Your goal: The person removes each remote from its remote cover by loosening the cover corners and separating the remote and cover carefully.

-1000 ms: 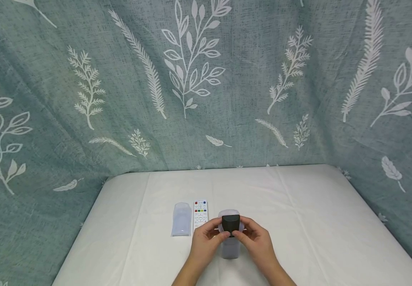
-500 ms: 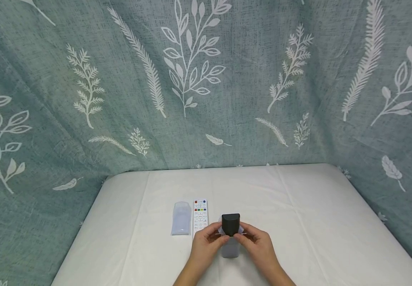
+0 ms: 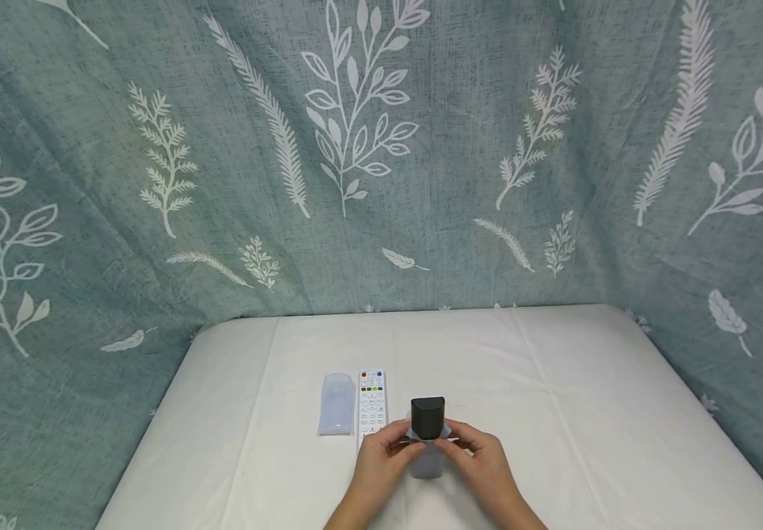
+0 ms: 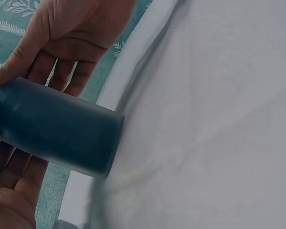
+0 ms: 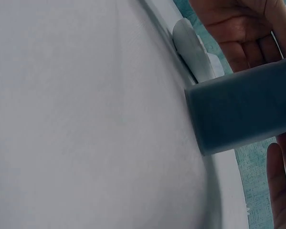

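Between my hands stands a black item [image 3: 427,417] with a flat top and rounded sides; its kind is not clear. A translucent sleeve [image 3: 427,462] covers its lower part, and the black end sticks out bare above. My left hand [image 3: 377,462] pinches the sleeve's edge on the left with thumb and fingers. On the opposite side my right hand [image 3: 482,464] pinches the same edge. In both wrist views the covered part looks dark blue: the sleeve [image 4: 61,126] hides the black item within. Its end [image 5: 200,119] shows close to the white cloth.
A white remote control [image 3: 372,405] with coloured buttons lies left of my hands, its near end partly behind my left hand. Beside it lies another translucent sleeve [image 3: 337,405], flat. White cloth [image 3: 275,471] covers the table; a patterned green curtain [image 3: 447,162] hangs behind.
The sleeve's upper edge, which stood up behind the black item, has come down around it to my fingers. More of the black end is bare. Both hands have shifted slightly toward me.
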Demonstrator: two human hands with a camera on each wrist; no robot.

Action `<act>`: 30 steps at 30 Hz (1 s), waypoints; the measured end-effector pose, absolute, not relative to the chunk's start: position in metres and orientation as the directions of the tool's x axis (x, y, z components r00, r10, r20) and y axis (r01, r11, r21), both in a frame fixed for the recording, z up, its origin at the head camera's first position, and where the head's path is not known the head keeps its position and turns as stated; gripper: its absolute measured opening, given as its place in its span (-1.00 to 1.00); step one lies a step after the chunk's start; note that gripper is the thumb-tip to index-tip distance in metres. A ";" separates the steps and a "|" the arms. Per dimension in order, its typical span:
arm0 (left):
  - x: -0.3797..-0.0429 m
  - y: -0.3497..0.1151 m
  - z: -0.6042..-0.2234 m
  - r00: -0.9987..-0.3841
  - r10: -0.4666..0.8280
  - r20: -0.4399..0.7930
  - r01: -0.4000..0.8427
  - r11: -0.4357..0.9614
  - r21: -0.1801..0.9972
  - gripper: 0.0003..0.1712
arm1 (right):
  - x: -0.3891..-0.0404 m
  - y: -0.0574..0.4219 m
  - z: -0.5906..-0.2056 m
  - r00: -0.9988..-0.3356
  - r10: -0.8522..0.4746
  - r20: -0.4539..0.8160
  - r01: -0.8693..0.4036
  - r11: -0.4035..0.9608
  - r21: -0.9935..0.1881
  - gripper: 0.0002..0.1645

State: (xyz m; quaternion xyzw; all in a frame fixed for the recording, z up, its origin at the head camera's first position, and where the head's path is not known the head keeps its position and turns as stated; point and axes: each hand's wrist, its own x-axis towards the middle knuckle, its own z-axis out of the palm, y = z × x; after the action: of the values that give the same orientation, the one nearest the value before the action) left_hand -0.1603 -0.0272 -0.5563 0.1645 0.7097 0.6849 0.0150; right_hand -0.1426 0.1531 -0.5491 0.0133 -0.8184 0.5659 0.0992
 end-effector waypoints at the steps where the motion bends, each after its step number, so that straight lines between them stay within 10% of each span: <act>1: -0.160 -0.027 -0.557 -0.946 0.254 0.200 0.209 0.009 0.978 -0.59 | -0.143 0.153 -0.550 -0.979 0.085 0.183 -0.141 0.361 -0.922 -0.68; 30: -0.155 -0.025 -0.571 -0.944 0.283 0.170 0.183 0.020 0.983 -0.60 | -0.142 0.163 -0.568 -0.909 -0.058 0.413 -0.392 0.460 -0.797 -0.66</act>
State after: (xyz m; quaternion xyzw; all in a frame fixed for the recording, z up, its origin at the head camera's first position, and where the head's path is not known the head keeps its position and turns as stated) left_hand -0.1549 -0.0247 -0.5707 0.1636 0.7133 0.6805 0.0367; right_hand -0.1422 0.1634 -0.5682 0.1343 -0.8380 0.5021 0.1661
